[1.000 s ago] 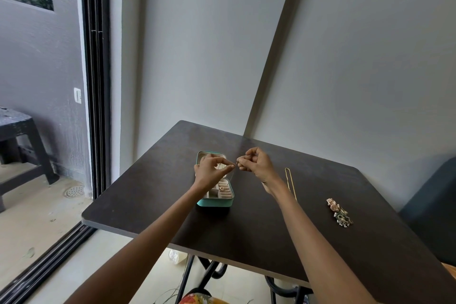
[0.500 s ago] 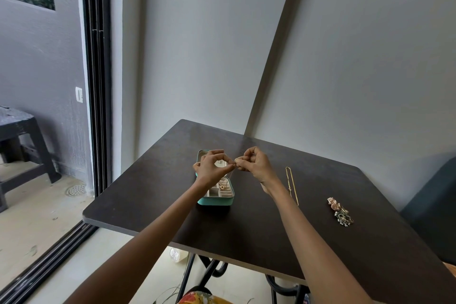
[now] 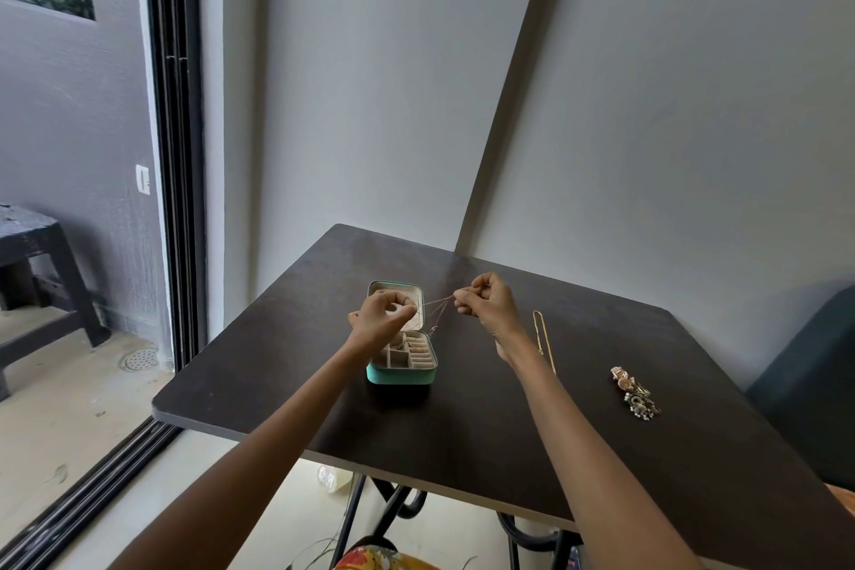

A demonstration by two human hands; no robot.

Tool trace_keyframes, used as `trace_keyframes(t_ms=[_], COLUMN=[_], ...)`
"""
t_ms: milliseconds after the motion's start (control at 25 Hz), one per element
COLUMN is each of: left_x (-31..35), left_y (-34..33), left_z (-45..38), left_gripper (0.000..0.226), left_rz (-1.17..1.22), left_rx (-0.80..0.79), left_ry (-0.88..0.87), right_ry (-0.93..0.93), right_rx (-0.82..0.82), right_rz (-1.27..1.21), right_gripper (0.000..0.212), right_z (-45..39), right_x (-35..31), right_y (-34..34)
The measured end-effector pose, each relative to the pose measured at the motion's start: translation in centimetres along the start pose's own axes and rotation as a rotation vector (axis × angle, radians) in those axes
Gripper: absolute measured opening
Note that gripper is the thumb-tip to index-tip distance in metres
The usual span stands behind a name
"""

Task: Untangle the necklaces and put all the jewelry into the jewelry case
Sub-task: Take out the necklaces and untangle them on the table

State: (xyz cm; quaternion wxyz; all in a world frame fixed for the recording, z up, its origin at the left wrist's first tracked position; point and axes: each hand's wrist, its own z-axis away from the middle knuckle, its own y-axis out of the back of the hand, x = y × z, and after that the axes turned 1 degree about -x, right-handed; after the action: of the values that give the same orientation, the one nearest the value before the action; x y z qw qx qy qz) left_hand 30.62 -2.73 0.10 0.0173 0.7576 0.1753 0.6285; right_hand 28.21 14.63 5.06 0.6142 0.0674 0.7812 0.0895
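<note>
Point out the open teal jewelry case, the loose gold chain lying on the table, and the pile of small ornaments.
Open teal jewelry case (image 3: pixel 400 376): head view, front wall.
Loose gold chain (image 3: pixel 540 332): head view, upper stretch.
Pile of small ornaments (image 3: pixel 635 392): head view, middle of cluster.

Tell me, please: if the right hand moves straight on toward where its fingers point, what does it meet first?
Probably the left hand. The right hand points its fingers left along the thin chain stretched between them, above the open jewelry case; depth is unclear.

I have drawn my left hand and right hand apart. The thin chain, bunched between them before, now stretches taut.
</note>
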Motion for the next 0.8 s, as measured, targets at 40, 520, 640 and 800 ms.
trace_keyframes(t_ms=[40, 520, 640, 800], left_x=[-0.3, 1.1, -0.5, -0.9], left_y=[0.1, 0.6, 0.9, 0.5], left_z=[-0.1, -0.5, -0.7, -0.5], left_gripper=[0.019, 0.021, 0.012, 0.008], left_rz=[0.087, 0.602, 0.312, 0.219], left_rx=[-0.006, 0.066, 0.045, 0.085], left_ry=[0.010, 0.112, -0.010, -0.030], right_ry=[-0.005, -0.042, -0.045, -0.035], right_rx=[-0.013, -0.018, 0.074, 0.076], right_rz=[0.000, 0.010, -0.033, -0.108], right_gripper=[0.023, 0.016, 0.015, 0.018], right_z=[0.0, 0.2, 0.1, 0.1], right_x=[0.0, -0.3, -0.4, -0.6], right_y=[-0.2, -0.7, 0.1, 0.1])
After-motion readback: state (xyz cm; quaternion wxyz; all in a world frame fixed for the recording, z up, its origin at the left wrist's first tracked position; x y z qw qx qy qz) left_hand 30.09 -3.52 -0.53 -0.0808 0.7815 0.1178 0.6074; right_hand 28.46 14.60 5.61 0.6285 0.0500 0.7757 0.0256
